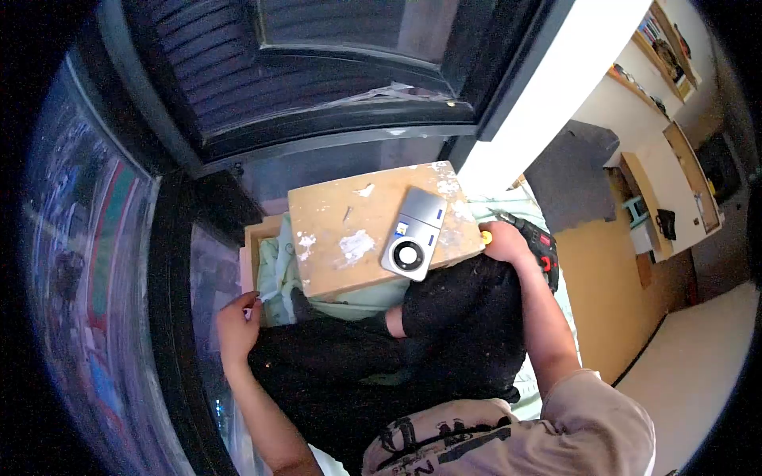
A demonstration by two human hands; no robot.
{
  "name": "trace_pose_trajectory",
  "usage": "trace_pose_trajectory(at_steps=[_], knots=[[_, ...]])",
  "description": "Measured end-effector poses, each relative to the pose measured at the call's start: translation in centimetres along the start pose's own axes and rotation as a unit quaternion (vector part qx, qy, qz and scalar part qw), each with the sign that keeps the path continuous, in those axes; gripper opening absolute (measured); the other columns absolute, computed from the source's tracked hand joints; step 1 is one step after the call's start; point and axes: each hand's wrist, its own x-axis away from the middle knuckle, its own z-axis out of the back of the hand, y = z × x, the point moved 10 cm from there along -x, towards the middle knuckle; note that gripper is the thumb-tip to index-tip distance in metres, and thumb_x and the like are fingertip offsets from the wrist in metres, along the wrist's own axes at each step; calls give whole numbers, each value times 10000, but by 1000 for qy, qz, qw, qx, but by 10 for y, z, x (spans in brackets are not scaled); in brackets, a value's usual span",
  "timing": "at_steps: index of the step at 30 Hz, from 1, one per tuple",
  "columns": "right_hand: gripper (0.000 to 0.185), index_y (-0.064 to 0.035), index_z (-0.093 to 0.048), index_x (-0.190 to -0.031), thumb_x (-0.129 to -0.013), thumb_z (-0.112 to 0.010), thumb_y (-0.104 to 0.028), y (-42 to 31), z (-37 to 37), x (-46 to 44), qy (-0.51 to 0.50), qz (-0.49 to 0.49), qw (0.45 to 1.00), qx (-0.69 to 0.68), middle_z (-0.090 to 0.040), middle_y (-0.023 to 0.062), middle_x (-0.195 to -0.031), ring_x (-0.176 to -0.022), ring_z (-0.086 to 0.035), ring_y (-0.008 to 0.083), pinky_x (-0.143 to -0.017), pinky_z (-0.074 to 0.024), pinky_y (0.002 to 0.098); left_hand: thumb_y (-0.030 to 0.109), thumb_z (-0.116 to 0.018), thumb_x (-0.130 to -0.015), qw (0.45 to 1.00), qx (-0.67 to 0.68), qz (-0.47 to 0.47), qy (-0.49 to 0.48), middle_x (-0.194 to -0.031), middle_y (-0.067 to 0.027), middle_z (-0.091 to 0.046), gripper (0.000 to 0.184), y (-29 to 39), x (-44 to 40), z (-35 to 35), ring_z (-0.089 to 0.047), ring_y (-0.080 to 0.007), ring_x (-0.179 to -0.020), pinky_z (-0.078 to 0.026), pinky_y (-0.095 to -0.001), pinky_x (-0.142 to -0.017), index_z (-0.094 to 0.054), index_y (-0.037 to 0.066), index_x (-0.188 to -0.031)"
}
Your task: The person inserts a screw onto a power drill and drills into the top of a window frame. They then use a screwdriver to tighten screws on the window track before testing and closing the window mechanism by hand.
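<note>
My left hand (238, 329) is closed at the left, beside my knee, with a small whitish thing at its fingertips, too small to name. At the board's right edge my right hand (506, 242) is closed on a small yellow round object (486, 236). A black and red power drill (543, 244) lies just right of that hand, partly hidden by it. In front of my legs is a wooden board (325, 214) with white paint marks. On it rest a silver device (422, 213) with a round black and white dial and a small screw (348, 213).
Dark window frames (178, 317) stand on the left and ahead. Pale green patterned cloth (274, 266) lies under the board, beside a wooden edge (251, 254). To the right are a grey cover (571, 170), a desk (686, 190) and wall shelves (663, 51).
</note>
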Motion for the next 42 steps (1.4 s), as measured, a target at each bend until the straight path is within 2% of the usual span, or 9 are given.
trace_pose_trajectory(at_steps=[4, 6, 16, 20, 26, 36, 38, 40, 42], knots=[[268, -133, -733, -996, -755, -666, -230, 2, -3, -2, -5, -1, 1000, -13, -717, 174, -965, -953, -674, 373, -840, -540, 475, 182, -657, -893, 999, -14, -12, 30, -1013, -179, -729, 254, 4, 2, 7, -708, -334, -913, -551, -412, -814, -725, 45, -1096], [293, -138, -738, -1010, -755, -677, -267, 2, -3, -2, -5, -4, 1000, -5, -719, 174, -975, -950, -677, 373, -845, -543, 473, 193, -659, -892, 999, 38, 1, 13, -1006, -181, -730, 259, 1, 1, 4, -710, -336, -897, -551, -410, -813, -724, 45, -1094], [314, -104, -744, -954, -778, -709, -361, -7, 5, 5, 1, 0, 1000, 2, -720, 184, -938, -928, -682, 374, -834, -547, 466, 270, -641, -883, 1000, -17, -9, 24, -954, -158, -731, 271, -12, -1, -3, -697, -359, -898, -545, -457, -811, -738, 84, -1054], [399, -118, -733, -1077, -764, -732, -366, -8, 12, 18, -10, -17, 1000, 17, -717, 194, -1009, -978, -673, 384, -882, -538, 467, 267, -641, -876, 998, -43, -26, 28, -958, -162, -730, 270, -12, 3, -7, -693, -365, -900, -547, -464, -807, -737, 86, -1051], [365, -110, -728, -1018, -757, -753, -363, -14, 23, 31, 37, 12, 999, 16, -724, 173, -974, -942, -686, 368, -857, -548, 472, 274, -638, -871, 996, -60, -35, 55, -960, -157, -729, 258, -1, 12, 7, -694, -362, -895, -546, -474, -798, -743, 104, -1036], [416, -132, -713, -1079, -735, -759, -362, -4, 19, 31, 29, -11, 999, 22, -716, 177, -1048, -975, -683, 367, -854, -555, 473, 298, -597, -867, 992, -114, -10, 59, -946, -155, -726, 247, -15, 6, -7, -693, -365, -877, -543, -493, -800, -761, 140, -961], [442, -128, -707, -1091, -737, -751, -390, -2, 14, 26, 40, 13, 999, 12, -715, 179, -1052, -984, -680, 371, -861, -555, 470, 357, -584, -905, 993, -114, -14, 20, -1036, -155, -723, 304, -18, 2, -16, -689, -368, -941, -544, -489, -842, -754, 152, -1053], [461, -122, -707, -1088, -737, -748, -417, -3, 17, 29, 43, 7, 999, 16, -716, 176, -1056, -987, -679, 373, -869, -555, 464, 365, -575, -908, 993, -115, 6, 30, -1023, -157, -723, 304, -23, 1, -16, -688, -372, -928, -540, -493, -842, -754, 157, -1039], [483, -118, -711, -1089, -733, -747, -442, -5, 19, 31, 44, 10, 999, 23, -717, 173, -1063, -988, -682, 368, -879, -556, 456, 364, -576, -902, 990, -131, -34, 40, -983, -152, -727, 296, -14, 6, -10, -688, -378, -899, -537, -505, -827, -754, 166, -1033]])
